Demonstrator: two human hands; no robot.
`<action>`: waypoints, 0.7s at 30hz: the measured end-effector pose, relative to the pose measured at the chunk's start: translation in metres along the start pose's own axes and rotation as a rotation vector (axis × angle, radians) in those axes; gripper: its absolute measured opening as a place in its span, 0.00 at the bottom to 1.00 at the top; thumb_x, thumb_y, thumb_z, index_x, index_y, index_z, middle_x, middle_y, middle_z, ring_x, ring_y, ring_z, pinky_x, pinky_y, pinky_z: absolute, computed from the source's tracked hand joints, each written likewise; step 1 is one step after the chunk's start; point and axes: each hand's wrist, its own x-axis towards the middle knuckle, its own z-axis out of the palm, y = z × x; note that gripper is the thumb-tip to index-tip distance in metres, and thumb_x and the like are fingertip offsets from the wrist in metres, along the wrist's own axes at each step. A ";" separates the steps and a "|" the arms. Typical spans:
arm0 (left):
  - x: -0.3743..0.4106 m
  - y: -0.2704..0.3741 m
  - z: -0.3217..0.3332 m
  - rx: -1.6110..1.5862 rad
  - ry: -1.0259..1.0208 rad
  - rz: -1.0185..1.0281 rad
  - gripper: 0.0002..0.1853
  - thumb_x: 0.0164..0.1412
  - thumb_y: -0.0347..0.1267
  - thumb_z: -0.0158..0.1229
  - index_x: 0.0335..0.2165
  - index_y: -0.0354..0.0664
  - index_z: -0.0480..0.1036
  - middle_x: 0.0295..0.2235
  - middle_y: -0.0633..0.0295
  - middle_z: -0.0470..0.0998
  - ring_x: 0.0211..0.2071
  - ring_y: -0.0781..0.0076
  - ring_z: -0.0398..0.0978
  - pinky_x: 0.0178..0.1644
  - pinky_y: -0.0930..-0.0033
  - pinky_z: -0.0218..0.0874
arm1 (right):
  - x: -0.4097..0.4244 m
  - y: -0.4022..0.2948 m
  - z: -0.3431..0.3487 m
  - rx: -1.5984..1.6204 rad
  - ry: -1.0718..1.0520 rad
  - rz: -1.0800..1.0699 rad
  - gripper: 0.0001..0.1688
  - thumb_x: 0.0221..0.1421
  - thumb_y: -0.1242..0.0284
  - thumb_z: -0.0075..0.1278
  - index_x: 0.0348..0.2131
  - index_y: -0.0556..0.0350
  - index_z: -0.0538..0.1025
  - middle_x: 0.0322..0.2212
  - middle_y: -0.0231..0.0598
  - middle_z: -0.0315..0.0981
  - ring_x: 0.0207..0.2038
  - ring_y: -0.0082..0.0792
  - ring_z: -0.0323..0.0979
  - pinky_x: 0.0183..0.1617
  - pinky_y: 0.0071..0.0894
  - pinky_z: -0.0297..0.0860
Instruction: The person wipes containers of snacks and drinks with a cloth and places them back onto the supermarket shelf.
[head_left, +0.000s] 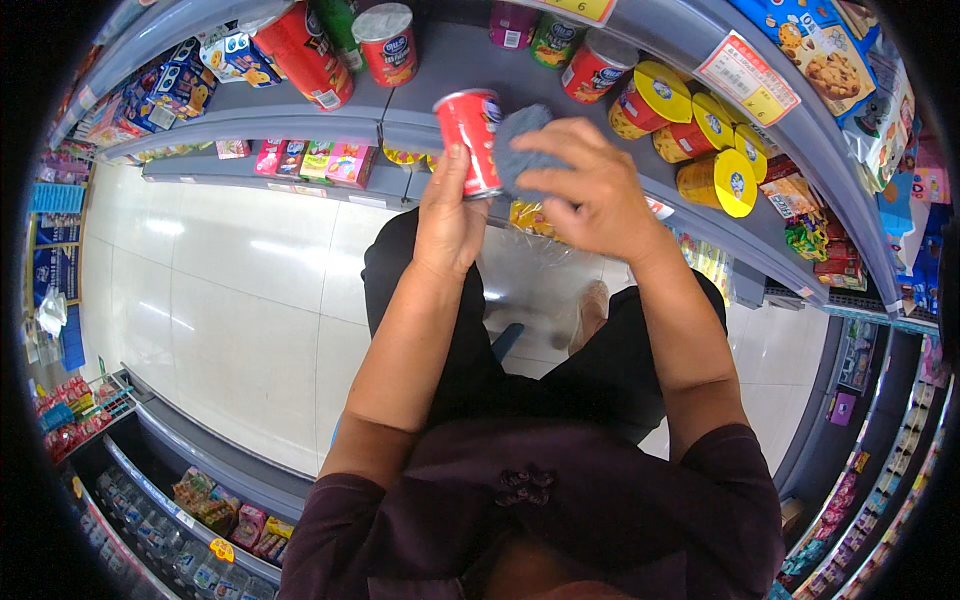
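My left hand (453, 217) grips a short red snack canister (469, 139) with a silvery lid, tilted a little, in front of the shelf edge. In my right hand (592, 187) is a blue-grey cloth (529, 150), pressed against or right beside the canister's right side; blur hides whether they touch. The fingers of that hand are spread over the cloth. Beyond my hands, a similar red canister (386, 49) stands on the grey shelf (450, 64), and another red canister (598, 69) stands to the right.
A tall red canister (304, 56) stands at left, near blue snack boxes (180, 86). Several yellow-lidded tubs (716, 182) line the shelf at right. Candy boxes (315, 161) sit on a lower shelf. Bottles (161, 532) fill a rack behind me, and pale floor tiles (225, 300) lie below.
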 end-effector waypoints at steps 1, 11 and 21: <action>0.002 0.002 -0.002 -0.028 0.028 0.024 0.26 0.73 0.43 0.54 0.62 0.46 0.62 0.54 0.62 0.73 0.54 0.69 0.72 0.60 0.58 0.63 | -0.001 0.006 -0.003 -0.073 0.045 0.043 0.19 0.40 0.79 0.55 0.36 0.50 0.84 0.50 0.39 0.78 0.51 0.47 0.73 0.55 0.44 0.71; -0.001 -0.009 0.007 0.324 0.008 0.321 0.49 0.54 0.28 0.74 0.67 0.37 0.53 0.60 0.54 0.66 0.60 0.68 0.66 0.64 0.65 0.59 | 0.017 0.015 0.000 -0.044 0.205 0.276 0.23 0.57 0.65 0.63 0.50 0.56 0.79 0.51 0.48 0.76 0.51 0.48 0.74 0.54 0.41 0.70; 0.004 -0.018 0.003 0.602 -0.091 0.503 0.49 0.51 0.28 0.75 0.66 0.37 0.55 0.61 0.55 0.66 0.61 0.69 0.65 0.65 0.67 0.57 | 0.067 0.016 -0.013 0.546 -0.258 0.625 0.43 0.57 0.59 0.66 0.64 0.58 0.66 0.53 0.47 0.73 0.53 0.32 0.72 0.57 0.30 0.68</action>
